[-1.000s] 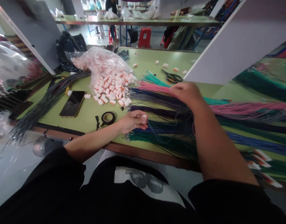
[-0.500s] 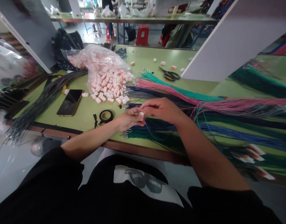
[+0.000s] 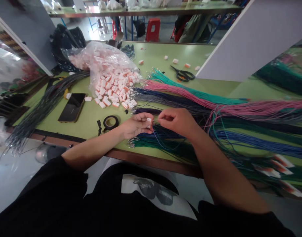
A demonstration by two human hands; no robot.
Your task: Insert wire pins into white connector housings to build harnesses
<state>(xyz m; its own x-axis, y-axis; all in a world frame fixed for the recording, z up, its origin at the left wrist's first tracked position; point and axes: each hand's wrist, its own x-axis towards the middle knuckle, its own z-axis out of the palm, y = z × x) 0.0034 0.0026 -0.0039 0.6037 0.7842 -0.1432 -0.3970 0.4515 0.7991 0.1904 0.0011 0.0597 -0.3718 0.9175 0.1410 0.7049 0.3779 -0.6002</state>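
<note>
My left hand (image 3: 136, 125) pinches a small white and orange plastic connector housing (image 3: 149, 122) between thumb and fingers. A thin blue wire (image 3: 157, 140) hangs from it in a loop. Just to the right, apart from the housing, my right hand (image 3: 174, 120) has its thumb and fingertips pressed together; whatever they may hold is too small to make out. Beneath both hands lie bundles of dark and blue wires (image 3: 163, 131) with bare metal tips at their left ends. Pink wires (image 3: 180, 93) and teal wires (image 3: 175, 84) stretch behind them.
A clear bag (image 3: 104, 54) spills many connector housings (image 3: 113, 89). Left of them lie a phone (image 3: 72, 108), a roll of black tape (image 3: 111, 123) and a grey wire bundle (image 3: 49, 95). Scissors (image 3: 183, 74) sit behind the wires, beside a slanting panel (image 3: 239, 46). Finished-looking white-orange pieces (image 3: 281, 164) lie right.
My right hand has drawn away to the right from the connector housing, leaving a gap between the hands. My left hand still holds the housing. The view has shifted slightly.
</note>
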